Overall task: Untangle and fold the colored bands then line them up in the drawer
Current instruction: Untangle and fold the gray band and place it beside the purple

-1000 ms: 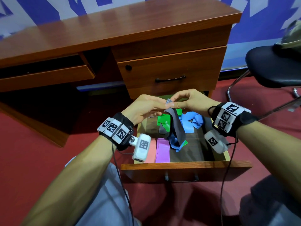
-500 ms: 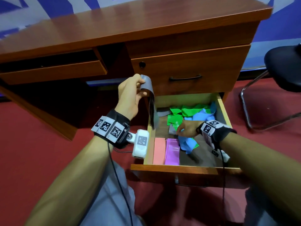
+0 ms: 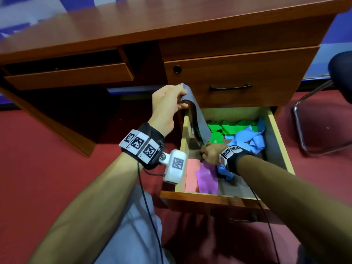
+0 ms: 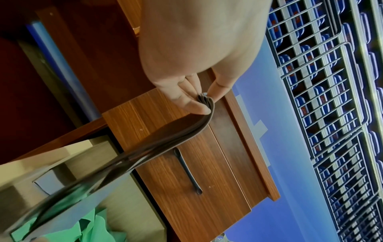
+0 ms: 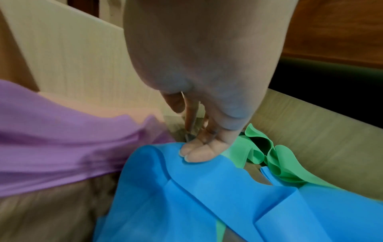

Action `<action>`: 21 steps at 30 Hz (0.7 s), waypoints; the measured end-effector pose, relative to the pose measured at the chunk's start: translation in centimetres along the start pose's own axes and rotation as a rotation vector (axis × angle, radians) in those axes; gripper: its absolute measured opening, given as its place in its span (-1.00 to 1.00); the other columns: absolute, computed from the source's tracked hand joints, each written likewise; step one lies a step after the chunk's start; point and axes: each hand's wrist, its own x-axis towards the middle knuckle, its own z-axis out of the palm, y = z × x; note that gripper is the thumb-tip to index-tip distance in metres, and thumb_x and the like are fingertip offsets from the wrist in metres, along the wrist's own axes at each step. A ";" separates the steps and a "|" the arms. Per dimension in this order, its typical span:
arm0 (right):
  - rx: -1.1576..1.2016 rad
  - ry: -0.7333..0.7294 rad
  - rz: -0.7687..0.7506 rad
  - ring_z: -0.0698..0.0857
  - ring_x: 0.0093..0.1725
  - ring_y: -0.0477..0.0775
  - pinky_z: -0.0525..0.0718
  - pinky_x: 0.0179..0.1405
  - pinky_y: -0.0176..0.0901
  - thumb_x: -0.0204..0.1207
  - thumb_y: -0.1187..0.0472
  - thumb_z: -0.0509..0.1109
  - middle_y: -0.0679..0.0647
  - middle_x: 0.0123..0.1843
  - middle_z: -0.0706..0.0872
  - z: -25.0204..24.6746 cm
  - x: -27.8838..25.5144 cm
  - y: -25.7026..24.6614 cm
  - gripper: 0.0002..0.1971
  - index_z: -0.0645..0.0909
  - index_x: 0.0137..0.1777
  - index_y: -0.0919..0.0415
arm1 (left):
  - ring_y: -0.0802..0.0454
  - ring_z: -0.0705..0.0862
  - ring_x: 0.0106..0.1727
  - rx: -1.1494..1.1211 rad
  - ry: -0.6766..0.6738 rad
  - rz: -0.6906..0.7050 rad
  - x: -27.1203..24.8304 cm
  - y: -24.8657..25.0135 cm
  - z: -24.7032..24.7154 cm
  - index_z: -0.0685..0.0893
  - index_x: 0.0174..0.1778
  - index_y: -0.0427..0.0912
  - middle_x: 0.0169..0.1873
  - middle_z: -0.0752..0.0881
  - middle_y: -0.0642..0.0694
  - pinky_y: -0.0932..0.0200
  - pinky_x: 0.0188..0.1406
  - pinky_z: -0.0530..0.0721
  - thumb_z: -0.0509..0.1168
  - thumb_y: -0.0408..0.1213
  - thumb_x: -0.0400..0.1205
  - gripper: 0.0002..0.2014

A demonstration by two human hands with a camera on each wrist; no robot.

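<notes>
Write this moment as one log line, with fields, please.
step: untangling | left hand: pinches grey elastic band top | right hand: low in open wooden drawer | lined up: pink, purple

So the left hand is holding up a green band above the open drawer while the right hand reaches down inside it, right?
Not quite: the band pinched in the left hand is grey, not green, as the head view shows. The green band lies in the drawer. The rest holds: the right hand reaches down inside.

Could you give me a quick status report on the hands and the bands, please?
Left hand pinches grey band top, raised. Right hand down in drawer, grip unclear. Pink band, purple band lined up; green band, blue band tangled.
</notes>
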 end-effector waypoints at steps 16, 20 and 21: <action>-0.215 0.034 0.164 0.67 0.38 0.34 0.65 0.24 0.16 0.67 0.39 0.21 0.20 0.40 0.63 -0.6 -2.1 2.1 -0.60 0.54 0.48 0.18 | 0.04 0.61 -0.39 0.027 -0.010 -0.011 -0.2 -0.4 0.4 0.67 -0.31 -0.29 -0.32 0.59 -0.19 0.28 -0.43 0.65 0.36 -0.56 0.58 -0.83; -0.056 0.155 0.175 0.71 0.28 0.35 0.65 0.00 0.06 0.57 0.38 0.29 0.26 0.29 0.69 -1.3 -3.1 2.9 -0.59 0.52 0.41 0.20 | 0.05 0.60 -0.37 0.052 -0.030 -0.001 0.0 -1.0 0.6 0.68 -0.34 -0.27 -0.29 0.58 -0.19 0.28 -0.43 0.64 0.36 -0.54 0.57 -0.81; 0.050 0.237 0.178 0.72 0.21 0.36 0.64 -0.06 0.04 0.53 0.34 0.33 0.27 0.23 0.71 -1.7 -3.5 3.1 -0.60 0.51 0.38 0.18 | 0.05 0.60 -0.37 0.058 -0.033 0.000 0.0 -1.0 0.6 0.68 -0.35 -0.27 -0.29 0.57 -0.19 0.28 -0.43 0.64 0.37 -0.54 0.57 -0.81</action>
